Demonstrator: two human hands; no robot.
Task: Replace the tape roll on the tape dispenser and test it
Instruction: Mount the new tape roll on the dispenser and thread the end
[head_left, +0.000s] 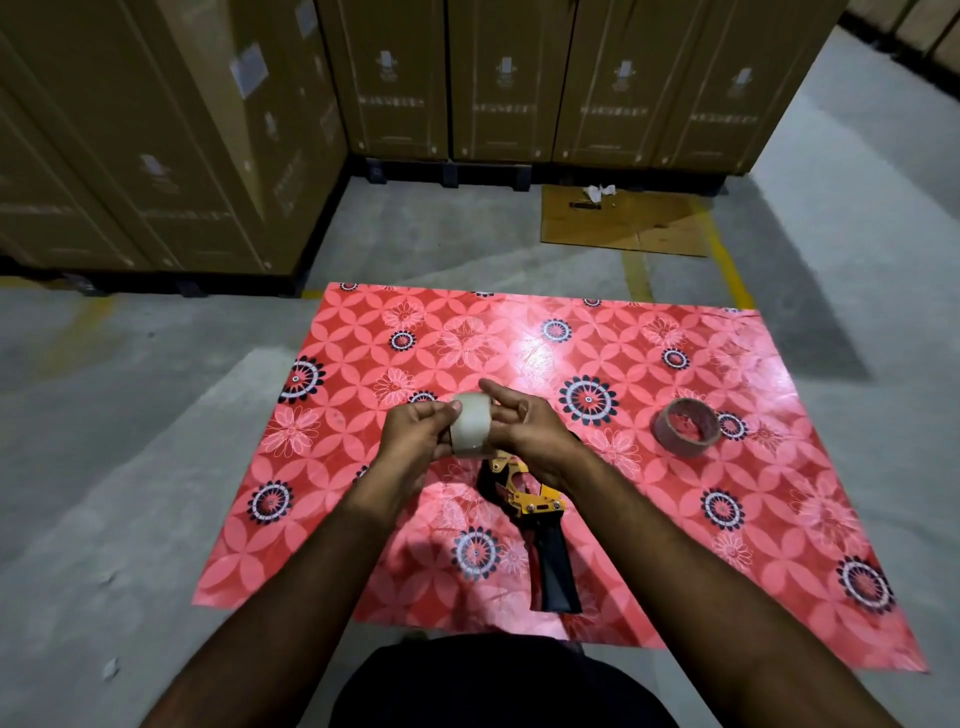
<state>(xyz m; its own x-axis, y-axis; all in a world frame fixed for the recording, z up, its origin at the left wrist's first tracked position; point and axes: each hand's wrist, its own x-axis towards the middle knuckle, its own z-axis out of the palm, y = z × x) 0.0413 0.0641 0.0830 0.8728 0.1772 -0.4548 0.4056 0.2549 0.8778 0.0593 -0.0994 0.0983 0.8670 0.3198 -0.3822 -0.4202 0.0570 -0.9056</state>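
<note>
A person's left hand (415, 431) and right hand (524, 428) both grip a clear tape roll (470, 425) held between them above a red flowered mat (623, 364) on the floor. The tape dispenser (537, 525) lies just below the hands. An empty cardboard core (687, 427) sits right of the right hand.

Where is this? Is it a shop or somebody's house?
Probably a warehouse or storeroom. Tall cardboard boxes stand stacked on pallets, and the concrete floor has yellow lines painted on it.
</note>
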